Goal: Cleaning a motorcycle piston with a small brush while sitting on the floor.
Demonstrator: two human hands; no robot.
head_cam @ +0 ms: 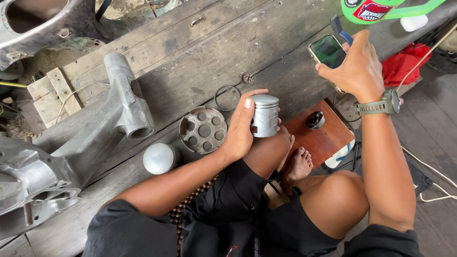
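Far left of the small reddish-brown wooden stool [323, 135]: a large cast grey metal frame [95, 138] on the weathered wooden plank floor [200, 57], then a smooth silver dome-shaped cap [159, 158], a round perforated grey metal disc [203, 129] and a thin wire ring [227, 97]. Just left of the stool, left hand [240, 131] wrapped around a silver ribbed metal cylinder [264, 115], fingers pressed against its side, held upright over the knee. Above the stool, right hand [356, 66] closed round a dark smartphone [328, 51]; on the stool, a small black round part [315, 120].
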